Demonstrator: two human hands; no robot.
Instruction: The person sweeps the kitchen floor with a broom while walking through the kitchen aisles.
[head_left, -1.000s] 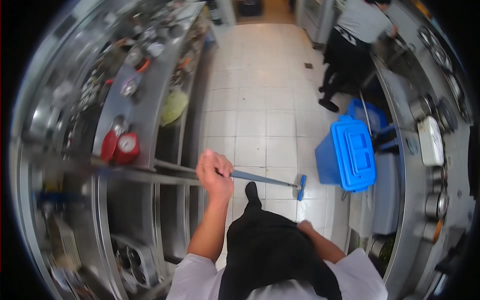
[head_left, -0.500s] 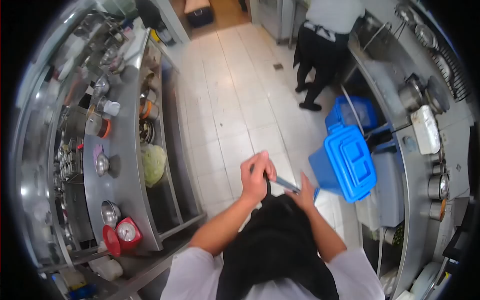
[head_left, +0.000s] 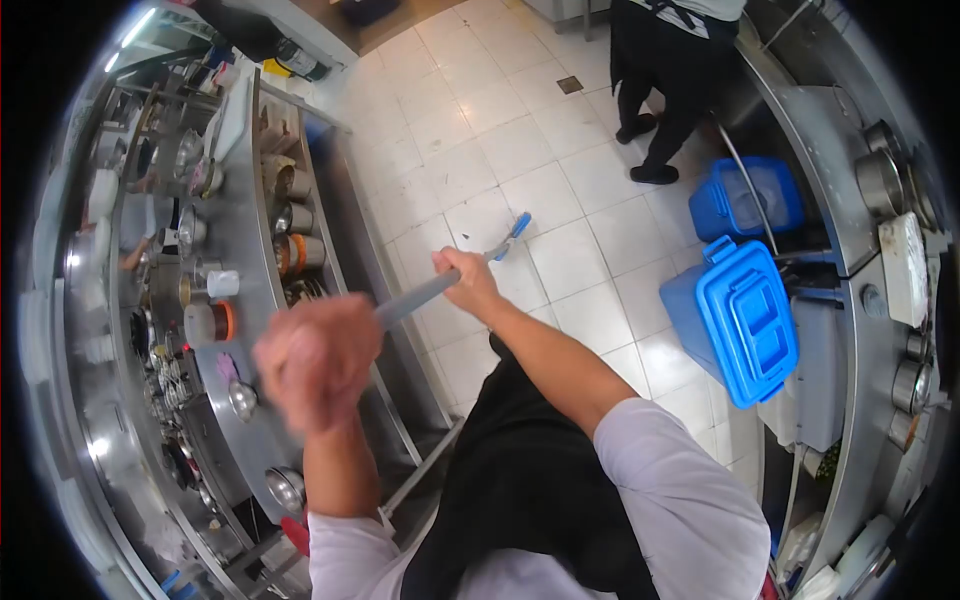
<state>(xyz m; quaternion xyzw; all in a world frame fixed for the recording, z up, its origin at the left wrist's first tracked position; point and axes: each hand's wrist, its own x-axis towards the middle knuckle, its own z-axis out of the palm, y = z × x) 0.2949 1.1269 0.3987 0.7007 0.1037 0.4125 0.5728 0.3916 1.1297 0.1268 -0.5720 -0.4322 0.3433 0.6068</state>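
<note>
Blue is marking the head (head_left: 520,226) of a long-handled floor tool (head_left: 425,297), which is lying out ahead over the white tiles (head_left: 575,268), between the steel workbench (head_left: 265,435) and the blue lidded bin (head_left: 745,335). Both hands are gripping its grey handle (head_left: 408,304): the left hand (head_left: 318,362), blurred and near the camera, is clasping the top end in a fist, while the right hand (head_left: 470,283) is curling its fingers round the shaft farther down, nearer the head. Whether the head is bearing bristles or a rubber blade, and whether it is pressing flat, is hard to tell at this size. For good control, the lower hand should be guiding and pressing while the upper one is setting the angle, the head's whole width resting level on the tiles. Any sweep should be running clear of the bin and of the shoes (head_left: 655,174) of another person (head_left: 680,60).
</note>
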